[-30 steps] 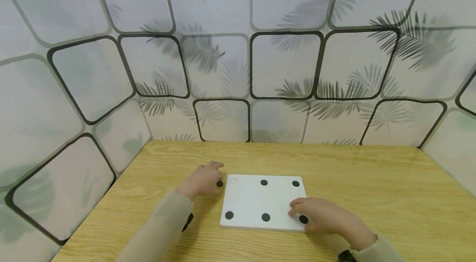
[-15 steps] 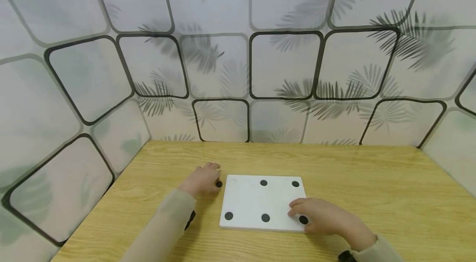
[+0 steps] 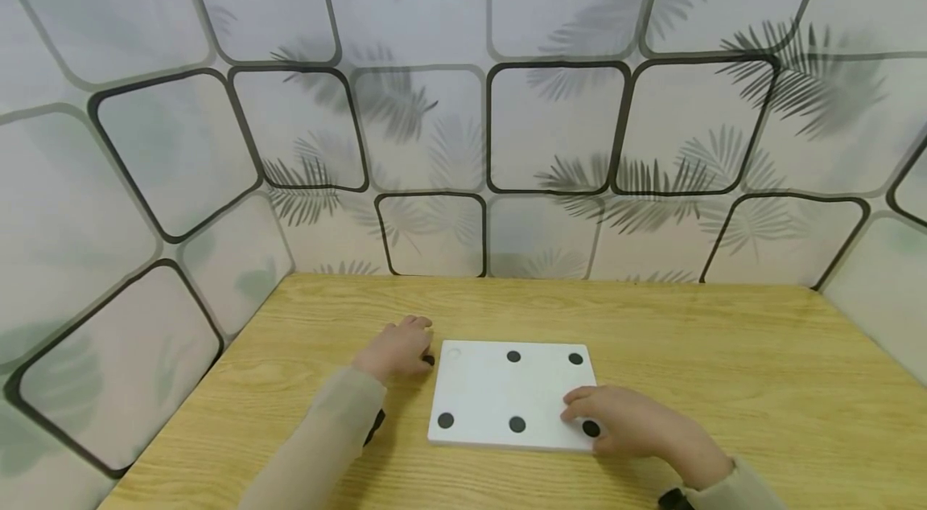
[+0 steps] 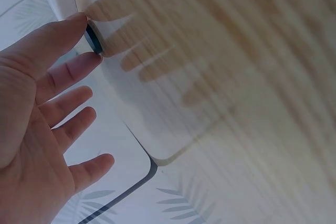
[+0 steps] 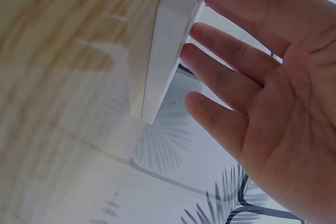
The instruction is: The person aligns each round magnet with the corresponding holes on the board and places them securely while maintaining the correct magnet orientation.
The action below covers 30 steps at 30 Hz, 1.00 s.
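Note:
A white rectangular board [image 3: 478,389] lies on the table, with several black discs [image 3: 517,424] along its near and far sides. Its far left corner shows a faint pale round mark. Just left of that corner, my left hand [image 3: 393,349] pinches a small dark disc [image 4: 93,38] between thumb and index finger, low over the tabletop. The other fingers of that hand are spread apart. My right hand [image 3: 637,420] rests on the board's right edge with relaxed fingers, beside the black disc [image 3: 591,429] at the near right corner. In the right wrist view its fingertips meet the board's edge.
The wooden table [image 3: 724,365] stretches around the board on all sides. Patterned wall covering [image 3: 558,124] with dark rounded squares and leaves rises behind the table and at both sides. Both wrists wear dark bands.
My left hand has shifted slightly away from the board and partly back, and the pinched disc has turned a little in its fingers. The board and my right hand look the same.

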Each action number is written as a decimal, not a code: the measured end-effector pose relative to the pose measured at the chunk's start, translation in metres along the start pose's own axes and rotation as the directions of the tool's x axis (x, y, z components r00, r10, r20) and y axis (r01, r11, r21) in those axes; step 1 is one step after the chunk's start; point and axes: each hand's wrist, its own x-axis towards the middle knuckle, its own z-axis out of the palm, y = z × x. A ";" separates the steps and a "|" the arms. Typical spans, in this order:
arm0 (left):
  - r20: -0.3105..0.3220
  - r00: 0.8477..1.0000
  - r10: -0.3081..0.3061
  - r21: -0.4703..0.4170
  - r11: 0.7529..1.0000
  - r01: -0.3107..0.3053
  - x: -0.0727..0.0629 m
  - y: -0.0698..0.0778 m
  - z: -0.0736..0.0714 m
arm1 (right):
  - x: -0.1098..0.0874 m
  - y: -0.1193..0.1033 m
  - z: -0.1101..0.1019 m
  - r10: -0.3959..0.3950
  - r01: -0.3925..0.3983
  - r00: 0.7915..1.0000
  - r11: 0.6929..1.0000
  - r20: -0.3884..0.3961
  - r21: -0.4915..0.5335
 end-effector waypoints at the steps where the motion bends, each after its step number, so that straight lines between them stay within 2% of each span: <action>1: 0.003 1.000 0.000 0.005 1.000 0.000 0.001 0.000 0.001 | 0.000 0.000 0.000 -0.001 0.001 1.000 1.000 -0.003 -0.002; 7: 0.014 1.000 -0.009 0.003 1.000 0.009 0.003 0.002 0.001 | 0.000 0.000 0.000 -0.004 0.004 1.000 1.000 -0.007 -0.002; 16: 0.053 0.998 -0.017 0.038 0.999 0.015 0.005 0.005 0.000 | 0.002 0.000 -0.002 0.044 -0.047 0.997 0.998 0.063 0.045; 30: 0.090 0.996 -0.022 0.075 0.997 0.015 0.003 0.009 -0.003 | 0.000 0.000 -0.002 0.025 -0.026 0.999 0.999 0.039 0.040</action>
